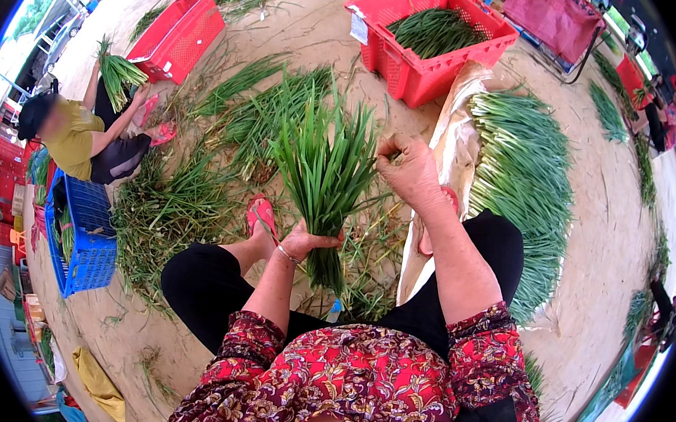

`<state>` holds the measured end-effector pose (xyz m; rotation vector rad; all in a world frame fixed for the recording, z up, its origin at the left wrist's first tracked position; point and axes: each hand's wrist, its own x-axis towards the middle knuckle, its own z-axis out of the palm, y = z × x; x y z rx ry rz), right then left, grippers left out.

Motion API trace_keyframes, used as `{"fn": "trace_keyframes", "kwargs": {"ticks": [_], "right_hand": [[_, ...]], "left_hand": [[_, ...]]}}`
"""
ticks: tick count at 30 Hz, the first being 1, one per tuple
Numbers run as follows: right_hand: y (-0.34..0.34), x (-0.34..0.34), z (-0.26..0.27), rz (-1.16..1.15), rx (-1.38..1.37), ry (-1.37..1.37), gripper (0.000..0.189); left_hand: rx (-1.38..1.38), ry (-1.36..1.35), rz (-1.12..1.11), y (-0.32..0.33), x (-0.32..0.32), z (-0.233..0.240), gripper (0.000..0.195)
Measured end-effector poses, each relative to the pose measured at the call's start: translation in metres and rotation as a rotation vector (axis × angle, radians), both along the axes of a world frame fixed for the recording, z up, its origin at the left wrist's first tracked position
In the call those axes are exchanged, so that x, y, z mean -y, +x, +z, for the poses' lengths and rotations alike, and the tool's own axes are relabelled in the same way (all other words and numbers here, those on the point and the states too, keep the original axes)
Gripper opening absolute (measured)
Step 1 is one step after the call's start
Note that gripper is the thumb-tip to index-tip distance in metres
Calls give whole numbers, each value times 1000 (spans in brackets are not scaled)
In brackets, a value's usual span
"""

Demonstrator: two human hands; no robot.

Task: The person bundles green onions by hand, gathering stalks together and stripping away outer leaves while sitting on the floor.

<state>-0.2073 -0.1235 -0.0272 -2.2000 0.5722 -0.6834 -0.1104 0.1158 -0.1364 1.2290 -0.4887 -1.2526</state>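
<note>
My left hand (306, 241) grips a bunch of long flat green leaves, likely garlic chives (328, 181), around its lower part. The leaf tips fan out away from me, and the narrower end hangs below the fist. My right hand (409, 166) is raised just right of the leaf tips, thumb and fingers curled together. A bit of green shows within that curl, but whether the fingers pinch it is unclear. To the right, a thick row of trimmed chives (520, 206) lies with its pale stem ends toward a whitish sheet (458, 125).
A red plastic crate (406, 77) holding chives stands ahead. Loose leaves (167, 217) litter the floor at left. Another person (79, 134) sits beyond a blue crate (88, 252), holding a bunch (118, 75) near a second red crate (180, 35).
</note>
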Motion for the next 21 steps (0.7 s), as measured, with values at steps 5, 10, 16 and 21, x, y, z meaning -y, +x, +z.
{"fn": "trace_keyframes", "kwargs": {"ticks": [5, 10, 16, 21], "right_hand": [[6, -1, -4, -212, 136, 313, 5], [9, 10, 30, -146, 667, 761, 10], [13, -18, 36, 219, 241, 806, 15], [20, -12, 25, 112, -244, 302, 36]], "left_hand": [[-11, -8, -1, 0, 0, -1, 35], [25, 44, 4, -2, -2, -6, 34], [54, 84, -69, -4, -3, -11, 35], [-5, 41, -164, -7, -3, -11, 36]]}}
